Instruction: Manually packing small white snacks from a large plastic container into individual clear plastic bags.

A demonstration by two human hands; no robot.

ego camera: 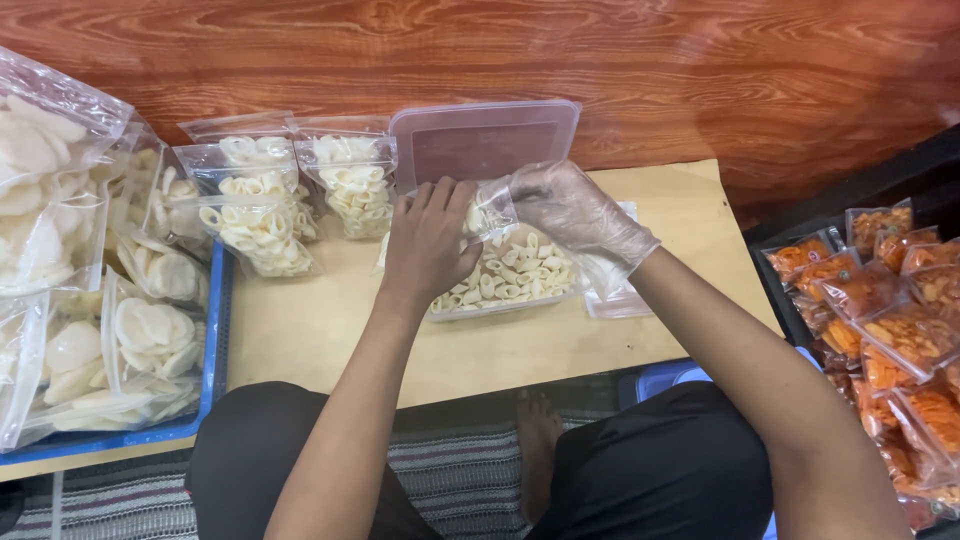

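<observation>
My bare left hand [428,240] and my right hand [575,212], which wears a thin clear plastic glove, hold a small clear bag [489,213] between them above a clear plastic container [500,305] of pale ring-shaped crackers. The bag has a few crackers in it. The container sits on a low light wooden board [330,330]. Its clear lid [482,140] leans upright behind it against the wood-patterned wall.
Filled clear bags of ring crackers [262,215] stand left of the lid. A blue tray [216,330] at left holds bags of round white crackers [150,335]. Bags of orange snacks [885,330] lie at right. Flat empty bags [622,300] lie beside the container.
</observation>
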